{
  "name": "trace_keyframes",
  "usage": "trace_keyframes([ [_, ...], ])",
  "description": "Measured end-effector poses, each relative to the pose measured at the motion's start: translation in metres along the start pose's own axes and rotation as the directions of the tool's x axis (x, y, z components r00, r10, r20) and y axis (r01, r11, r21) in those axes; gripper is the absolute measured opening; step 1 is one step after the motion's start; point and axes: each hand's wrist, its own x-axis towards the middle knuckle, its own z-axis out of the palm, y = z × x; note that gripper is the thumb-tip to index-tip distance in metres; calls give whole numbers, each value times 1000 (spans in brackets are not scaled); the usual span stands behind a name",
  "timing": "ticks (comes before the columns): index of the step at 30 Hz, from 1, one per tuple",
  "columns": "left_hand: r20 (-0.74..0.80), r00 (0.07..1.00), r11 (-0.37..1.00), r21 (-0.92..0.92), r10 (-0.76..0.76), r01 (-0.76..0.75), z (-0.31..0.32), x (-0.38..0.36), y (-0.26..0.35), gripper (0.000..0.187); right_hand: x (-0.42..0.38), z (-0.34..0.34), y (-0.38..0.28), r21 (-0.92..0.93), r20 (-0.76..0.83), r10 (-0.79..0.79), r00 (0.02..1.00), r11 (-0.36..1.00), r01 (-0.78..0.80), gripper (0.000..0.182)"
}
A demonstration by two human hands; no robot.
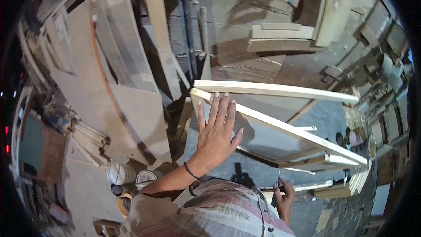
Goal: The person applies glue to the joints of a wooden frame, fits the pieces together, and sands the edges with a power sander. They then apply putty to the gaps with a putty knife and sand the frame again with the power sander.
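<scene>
My left hand [215, 136] is spread, back upward and fingers stretched out, over the end of a pale wooden panel frame. Its fingertips lie on or just over the frame's long light-wood edge strip [285, 126]. A second wooden strip [276, 90] runs behind it, meeting near the same left corner and spreading apart to the right. Grey panel sheet [263, 138] shows below the nearer strip. My right hand [285, 195] is low by my shirt, with fingers curled. Something thin seems to rise from its fingertips, too small to name.
Large curved boards [127, 66] lean at the left. White buckets [120, 174] stand on the floor at lower left. Wood offcuts [283, 37] lie on cardboard at the back. Small round tins [353, 137] and stacked wood strips [359, 177] sit at the right.
</scene>
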Motion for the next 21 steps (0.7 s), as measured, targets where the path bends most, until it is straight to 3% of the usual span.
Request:
trace_keyframes([
  [3, 59, 993, 994, -56, 101, -98, 5, 6, 29, 76, -15, -4, 2, 23, -27, -3, 1000, 1000, 3, 34],
  [5, 66, 984, 983, -92, 167, -161, 9, 9, 47, 77, -27, -10, -3, 85, -36, 101, 994, 992, -97, 36],
  [9, 88, 962, 958, -156, 258, -242, 17, 16, 80, 76, -57, -26, 15, 94, -72, 152, 986, 985, -145, 38],
  [16, 113, 936, 936, -150, 335, -317, 32, 21, 155, 74, -102, -73, 38, 124, -109, 343, 933, 936, -330, 36],
  [21, 115, 927, 931, -129, 356, -341, 45, 20, 229, 76, -134, -133, 69, 119, -118, 348, 930, 935, -335, 31],
])
